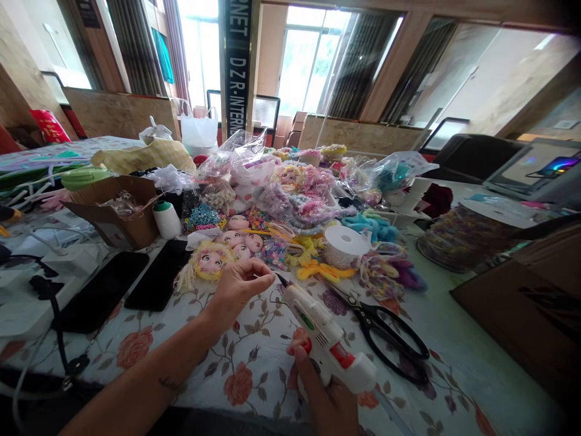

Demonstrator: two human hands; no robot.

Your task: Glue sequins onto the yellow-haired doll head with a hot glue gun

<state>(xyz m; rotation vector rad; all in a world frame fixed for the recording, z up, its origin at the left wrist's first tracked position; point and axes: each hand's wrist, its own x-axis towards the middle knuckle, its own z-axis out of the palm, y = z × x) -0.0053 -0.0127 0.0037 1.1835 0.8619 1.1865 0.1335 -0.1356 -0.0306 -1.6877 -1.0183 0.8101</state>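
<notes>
My right hand (320, 384) is wrapped round the handle of a white glue gun (318, 324) with red parts. The gun's dark nozzle points up and left, close to the fingertips of my left hand (245, 284). Thumb and index finger of that hand are pinched together; whatever they hold is too small to make out. Beyond it lie a doll face with yellow yarn hair (211, 260) and several bare doll faces (240, 237). Black-handled scissors (385, 330) rest right of the gun, near yellow fuzzy pieces (324, 271) and a white spool (347, 242).
Two black phones (106, 290) and white power plugs (68, 266) lie at the left. Behind them stand an open cardboard box (120, 227) and a thread cone (166, 219). Yarn and plastic bags pile up at the back. A large yarn spool (472, 233) and brown box (517, 303) are right.
</notes>
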